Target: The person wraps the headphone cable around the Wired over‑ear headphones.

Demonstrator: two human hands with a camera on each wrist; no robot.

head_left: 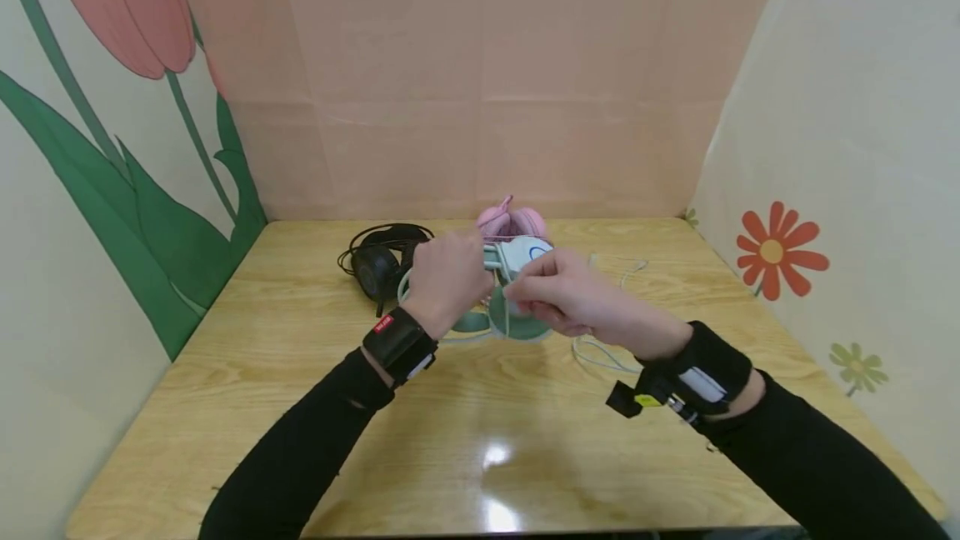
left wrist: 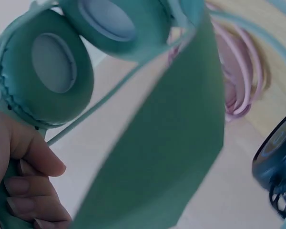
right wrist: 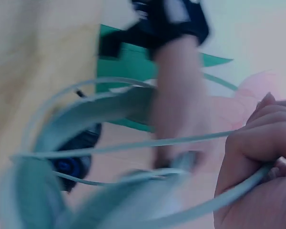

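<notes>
Mint-green headphones (head_left: 521, 325) are held up over the middle of the table, with their cable (right wrist: 133, 146) looped around them. My left hand (head_left: 450, 277) grips the headband; in the left wrist view its curled fingers (left wrist: 35, 195) wrap a green part beside a round ear cup (left wrist: 78, 105). My right hand (head_left: 566, 294), on the other side, pinches the pale cable. In the right wrist view the cable runs into its curled fingers (right wrist: 267, 138), while the headphones there are blurred.
Black headphones (head_left: 375, 273) with a coiled cord lie just behind and left of my left hand. Pink headphones (head_left: 528, 225) sit at the back of the table. More pale cable (head_left: 600, 363) trails on the wooden table (head_left: 420, 440) at right. Walls enclose the back and sides.
</notes>
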